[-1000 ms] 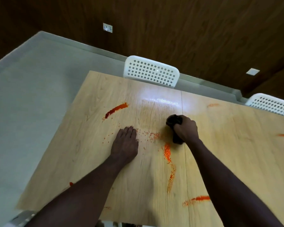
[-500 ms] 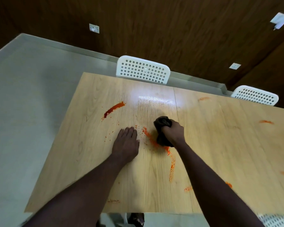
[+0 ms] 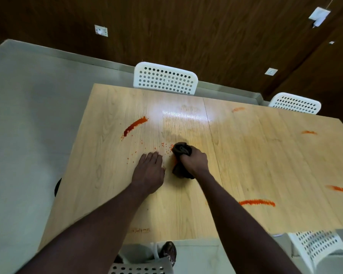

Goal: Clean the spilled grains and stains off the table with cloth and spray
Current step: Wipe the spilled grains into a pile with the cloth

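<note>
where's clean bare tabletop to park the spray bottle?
Free: the near left corner beside the left forearm, and the middle right between the seam and the far-right streak. Crowded: scattered grains around the cloth and left hand.

Meeting room, long table (image 3: 246,155), perforated chairs (image 3: 165,79)

The table (image 3: 246,165) surface carries no standing objects; passage across it is open in all directions. Low obstructions only: the left hand (image 3: 149,171) lies flat near centre, the right hand (image 3: 194,160) just beside it, fisted around a dark cloth (image 3: 181,150), leaving a narrow gap between the two. Loose red grains (image 3: 164,149) are scattered ahead of both hands. White chairs (image 3: 164,80) stand against the far edge, another chair (image 3: 317,248) at the near right corner.
</note>
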